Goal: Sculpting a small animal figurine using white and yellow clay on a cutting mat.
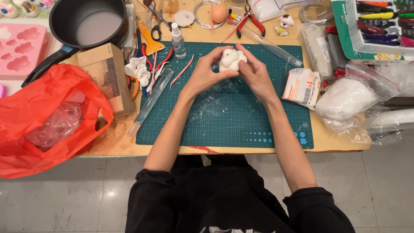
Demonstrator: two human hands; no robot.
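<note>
Both my hands hold a lumpy white clay figure (pixel 232 59) above the far part of a dark green cutting mat (pixel 224 116). My left hand (pixel 206 71) grips its left side with fingers curled over the top. My right hand (pixel 254 71) presses against its right side. White smears mark the mat below the hands.
A black pot (pixel 88 21), pink mould (pixel 19 47), cardboard box (pixel 108 73) and red plastic bag (pixel 47 116) lie left. Scissors, a spray bottle (pixel 178 41), clear rods, red pliers (pixel 250 21) and a small figurine (pixel 284 23) sit behind. Clay bags (pixel 345 99), a packet (pixel 302 86) and paint tubes lie right.
</note>
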